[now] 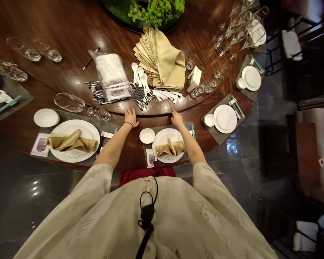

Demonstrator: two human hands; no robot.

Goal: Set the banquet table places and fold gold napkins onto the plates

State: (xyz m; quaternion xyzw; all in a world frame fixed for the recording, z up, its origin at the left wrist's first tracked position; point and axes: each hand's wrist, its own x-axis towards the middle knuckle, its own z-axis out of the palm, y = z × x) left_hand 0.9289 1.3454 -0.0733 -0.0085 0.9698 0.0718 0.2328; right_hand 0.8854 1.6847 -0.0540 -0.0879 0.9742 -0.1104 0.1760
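Note:
Both of my hands rest on the rim of the wooden turntable at the middle of a round dining table. My left hand lies flat with its fingers spread, just below a bundle of black chopsticks. My right hand touches the same rim, fingers stretched forward, holding nothing. Below my arms sits a place setting: a white plate with a folded gold napkin and a small white bowl. A stack of gold napkins lies on the turntable beyond.
White spoons, a plastic-wrapped packet and paper sleeves lie on the turntable. Wine glasses cluster at the far right. A second set plate sits to the left, more settings to the right. Dark chairs stand beyond.

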